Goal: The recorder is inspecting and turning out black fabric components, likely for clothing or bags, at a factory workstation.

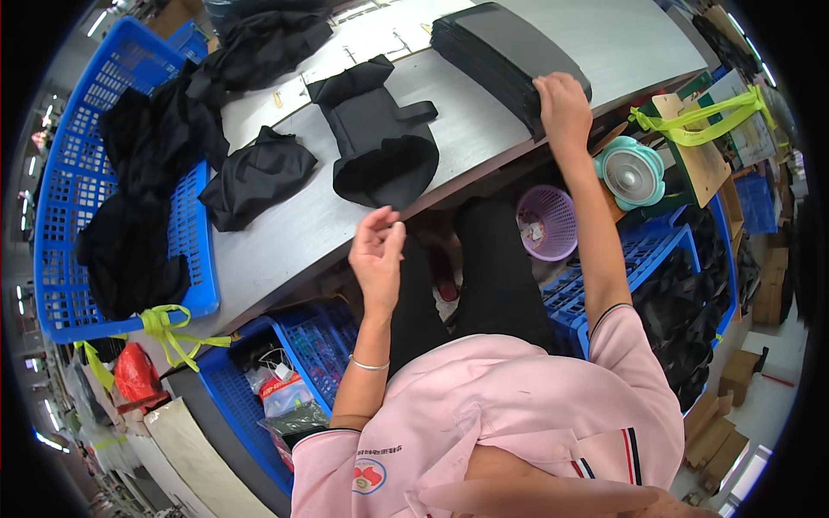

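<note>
My right hand (566, 112) is at the near right end of a thick stack of dark panels (509, 53), its fingers bent over the edge of the top black panel. Just off the table's front edge hovers my left hand (377, 250), fingers loosely curled and apart, with nothing in it. Beyond that hand a black sewn fabric piece (371, 125) lies on the table, with a short strap loop at its right side and a wide open end toward me. A crumpled black fabric piece (262, 177) rests to its left.
A blue basket (203, 250) with black fabric stands on the left of the pale table (475, 112). Below are a purple wastebasket (549, 246) and another blue basket (220, 401). A small teal fan (630, 173) stands at right, near a yellow-green ribbon (708, 121).
</note>
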`<state>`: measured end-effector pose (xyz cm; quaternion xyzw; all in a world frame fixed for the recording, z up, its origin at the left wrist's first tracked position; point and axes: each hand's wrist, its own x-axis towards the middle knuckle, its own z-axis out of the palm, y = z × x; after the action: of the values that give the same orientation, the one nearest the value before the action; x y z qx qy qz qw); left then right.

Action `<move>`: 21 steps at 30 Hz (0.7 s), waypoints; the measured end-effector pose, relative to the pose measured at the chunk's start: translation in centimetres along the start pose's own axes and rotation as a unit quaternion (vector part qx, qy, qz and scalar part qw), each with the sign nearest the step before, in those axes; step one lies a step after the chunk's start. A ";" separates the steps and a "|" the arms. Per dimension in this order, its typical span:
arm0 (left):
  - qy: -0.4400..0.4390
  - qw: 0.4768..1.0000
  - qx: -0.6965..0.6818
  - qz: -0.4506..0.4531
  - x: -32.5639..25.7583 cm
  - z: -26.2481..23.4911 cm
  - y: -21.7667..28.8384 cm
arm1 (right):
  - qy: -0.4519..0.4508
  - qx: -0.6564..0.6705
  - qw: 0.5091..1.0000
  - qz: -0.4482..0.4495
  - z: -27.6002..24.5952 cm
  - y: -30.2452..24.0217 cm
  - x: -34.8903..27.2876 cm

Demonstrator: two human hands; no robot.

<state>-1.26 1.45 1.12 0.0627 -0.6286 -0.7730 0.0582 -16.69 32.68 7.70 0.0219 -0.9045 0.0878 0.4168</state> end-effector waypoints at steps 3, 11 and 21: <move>-0.136 0.989 -0.028 -0.058 -1.4 1.5 -0.9 | 0.057 0.028 0.994 -0.087 -3.9 -4.5 -5.2; -0.329 0.858 -0.250 -0.306 -3.9 3.7 -7.7 | -0.227 0.372 0.896 0.085 -14.6 -13.8 -18.4; -0.218 0.870 -0.358 -0.260 -5.5 4.5 -0.8 | -0.349 0.433 0.791 0.256 -17.5 -12.7 -19.3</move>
<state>3.38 6.83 1.37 0.0286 -0.2663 -0.9262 -0.2655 10.42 22.68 5.98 -0.0026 -0.8282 0.5602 -0.0182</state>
